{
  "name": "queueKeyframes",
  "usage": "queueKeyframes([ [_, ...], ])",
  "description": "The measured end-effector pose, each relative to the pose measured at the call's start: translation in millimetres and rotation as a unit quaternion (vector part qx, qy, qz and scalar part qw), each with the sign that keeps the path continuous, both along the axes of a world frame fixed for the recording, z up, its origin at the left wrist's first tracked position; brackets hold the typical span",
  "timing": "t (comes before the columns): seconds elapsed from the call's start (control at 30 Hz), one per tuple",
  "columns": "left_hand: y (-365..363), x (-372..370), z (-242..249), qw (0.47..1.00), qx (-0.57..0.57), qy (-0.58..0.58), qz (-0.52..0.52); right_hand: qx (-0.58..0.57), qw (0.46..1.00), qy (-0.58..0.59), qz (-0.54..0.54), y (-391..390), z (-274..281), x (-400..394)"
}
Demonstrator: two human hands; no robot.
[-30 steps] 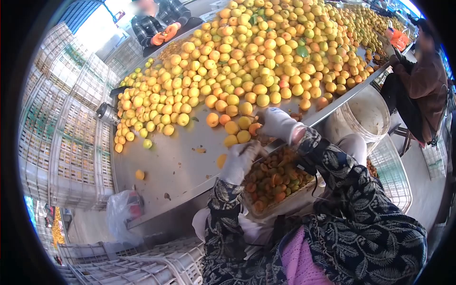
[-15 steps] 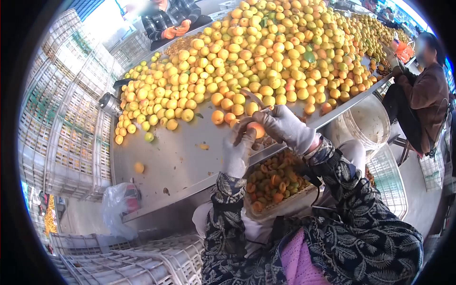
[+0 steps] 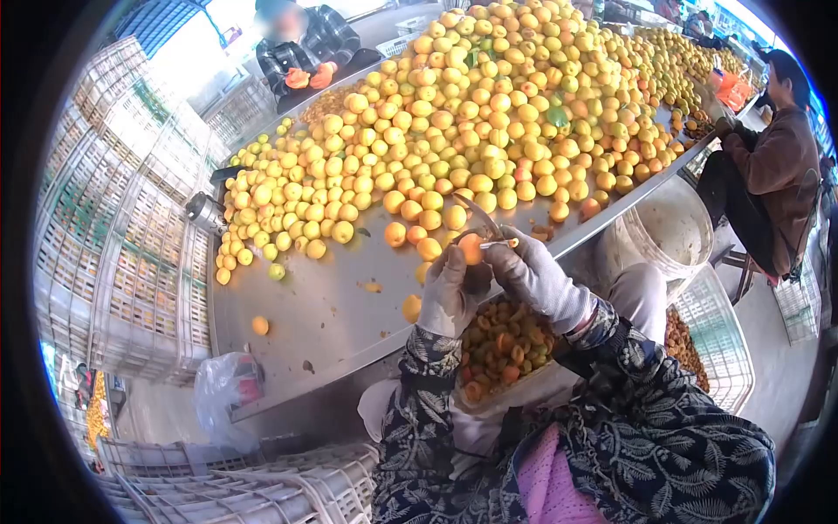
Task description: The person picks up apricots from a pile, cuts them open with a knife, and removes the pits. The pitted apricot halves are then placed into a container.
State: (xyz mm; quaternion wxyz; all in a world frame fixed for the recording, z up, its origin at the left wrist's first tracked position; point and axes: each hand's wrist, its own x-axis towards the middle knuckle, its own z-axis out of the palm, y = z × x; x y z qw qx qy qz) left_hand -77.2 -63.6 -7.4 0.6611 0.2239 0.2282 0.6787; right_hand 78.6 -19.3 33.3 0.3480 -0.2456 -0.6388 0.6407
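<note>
My left hand (image 3: 445,295), in a pale glove, pinches an orange apricot (image 3: 471,249) between thumb and fingers. In my gloved right hand (image 3: 543,286) is a knife (image 3: 478,212), its curved blade pointing up and left beside the fruit. Both hands are close together over the near edge of the metal table (image 3: 327,327). A big heap of whole apricots (image 3: 489,122) covers the table beyond them. Below my hands, pitted apricot halves (image 3: 502,345) fill a container at my lap.
Stacked plastic crates (image 3: 131,236) rise on the left, with more crates (image 3: 288,489) at lower left. A clear plastic bag (image 3: 220,393) hangs at the table corner. A white bucket (image 3: 668,227) stands at right, near a seated person (image 3: 777,170). Another person (image 3: 305,52) wears orange gloves across the table.
The knife and right hand have shifted slightly down, and the blade now stands more clearly beside the apricot. My left hand has turned, showing the fruit at its fingertips.
</note>
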Motion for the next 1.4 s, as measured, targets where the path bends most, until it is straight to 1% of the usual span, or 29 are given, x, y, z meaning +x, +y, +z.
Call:
queueKeyframes([
  [0.07, -1, -1, 10, 1.0, -0.005, 0.01, -0.015, 0.001, 1.0, 0.0, -0.004, 1, 0, 3],
  [0.13, 0, -8, 19, 0.985, 0.095, 0.143, 0.031, -0.008, 0.999, -0.019, 0.031, 3, -3, 9],
  [0.17, -1, -8, 23, 0.985, 0.094, 0.142, 0.031, -0.009, 0.999, -0.02, 0.032, 3, -4, 10],
  [0.2, -3, -7, 27, 0.959, 0.101, 0.25, 0.083, -0.025, 1.0, -0.003, 0.016, 3, -4, 11],
  [0.23, -4, -7, 29, 0.92, 0.106, 0.355, 0.131, -0.041, 0.999, 0.015, -0.002, 2, -5, 12],
  [0.27, -2, -11, 25, 0.938, 0.094, 0.319, 0.096, -0.033, 0.999, 0.03, -0.018, 0, -4, 10],
  [0.3, -2, -11, 23, 0.939, 0.094, 0.319, 0.094, -0.033, 0.999, 0.03, -0.02, -2, -3, 7],
  [0.37, -3, -10, 20, 0.976, 0.094, 0.185, 0.059, -0.054, 0.995, 0.084, -0.014, -10, -2, 2],
  [0.4, -4, -6, 21, 0.976, 0.094, 0.186, 0.062, -0.07, 0.995, 0.07, 0.002, -9, -7, 2],
  [0.43, -5, 1, 24, 0.984, 0.107, 0.133, 0.053, -0.071, 0.995, 0.069, 0.005, -11, -11, 1],
  [0.47, -7, 4, 26, 0.988, 0.121, 0.079, 0.044, -0.039, 0.997, 0.062, 0.009, -12, -13, -1],
  [0.53, -1, -3, 13, 0.985, 0.138, 0.096, 0.025, 0.014, 0.999, 0.049, 0.009, -12, -22, -6],
  [0.6, 2, -6, 6, 0.982, 0.152, 0.111, 0.006, 0.004, 1.0, 0.02, 0.02, -12, -16, 0],
  [0.63, 3, -7, 6, 0.985, 0.13, 0.107, 0.02, -0.005, 0.999, -0.009, 0.031, -12, -12, 0],
  [0.67, 3, -8, 6, 0.988, 0.11, 0.104, 0.034, 0.017, 0.998, 0.056, -0.009, -13, -20, -5],
  [0.7, 3, -7, 6, 0.988, 0.11, 0.104, 0.035, 0.017, 0.998, 0.056, -0.009, -12, -18, -4],
  [0.77, 0, -3, 5, 0.994, 0.045, 0.071, 0.073, 0.006, 1.0, -0.003, -0.007, -9, -9, 0],
  [0.8, 0, -3, 6, 0.994, 0.045, 0.071, 0.073, 0.006, 1.0, -0.003, -0.007, -8, -8, -1],
  [0.87, 1, -3, 7, 0.993, 0.019, 0.1, 0.06, 0.064, 0.998, -0.015, -0.026, -8, -7, -4],
  [0.9, 1, -4, 7, 0.993, 0.019, 0.099, 0.061, 0.064, 0.998, -0.015, -0.025, -8, -5, -5],
  [0.97, 0, -5, 6, 0.986, 0.051, 0.15, 0.052, 0.068, 0.996, -0.046, -0.026, -10, -2, -5],
  [1.1, -2, 0, 6, 0.986, 0.052, 0.144, 0.064, 0.099, 0.993, -0.04, -0.041, -12, -7, -7],
  [1.17, -2, 5, 5, 0.986, 0.024, 0.134, 0.095, 0.098, 0.99, -0.088, -0.06, -14, -2, -8],
  [1.2, -1, 8, 0, 0.986, 0.025, 0.133, 0.095, 0.099, 0.989, -0.088, -0.06, -14, -5, -9],
  [1.23, 3, 11, -9, 0.957, 0.035, 0.231, 0.171, 0.139, 0.983, -0.098, -0.071, -14, -11, -10],
  [1.27, 4, 13, -16, 0.912, 0.044, 0.326, 0.243, 0.177, 0.975, -0.108, -0.082, -14, -16, -12],
  [1.3, 4, 12, -15, 0.913, 0.042, 0.324, 0.243, 0.176, 0.975, -0.11, -0.081, -14, -17, -13],
  [1.37, 6, 6, -9, 0.939, 0.011, 0.284, 0.193, 0.184, 0.972, -0.104, -0.104, -13, -17, -19],
  [1.4, 9, 4, -19, 0.938, 0.011, 0.286, 0.195, 0.184, 0.972, -0.102, -0.102, -9, -19, -23],
])
